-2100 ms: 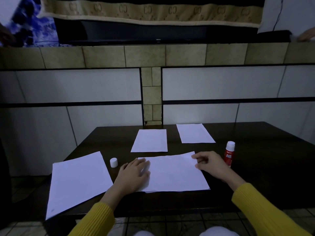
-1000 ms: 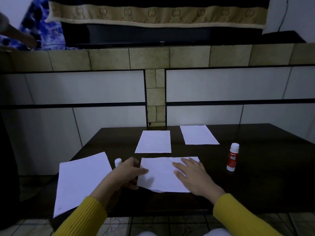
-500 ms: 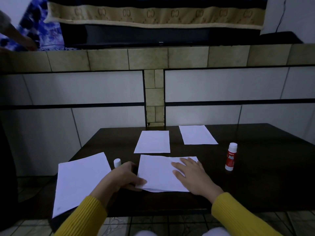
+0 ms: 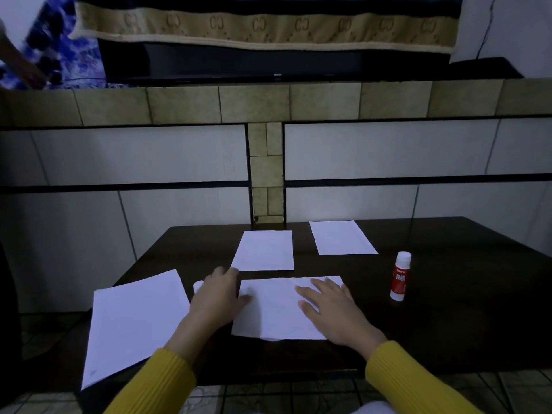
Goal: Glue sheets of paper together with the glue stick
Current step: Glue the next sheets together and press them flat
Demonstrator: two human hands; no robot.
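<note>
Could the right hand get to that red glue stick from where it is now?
Probably yes. The right hand lies flat on the near sheet, and the glue stick stands upright just to its right with only bare table between them.

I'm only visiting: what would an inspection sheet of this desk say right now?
Surface: dark wooden table.
Job's things: white paper sheet under both hands; red glue stick upright, uncapped, to its right; small white cap behind left hand; three spare white sheets.
Clutter: nothing seen.
Hands: left hand on the sheet's left edge; right hand flat, fingers spread.
Cables: thin black wire on the wall.
Surroundings: tiled wall.
</note>
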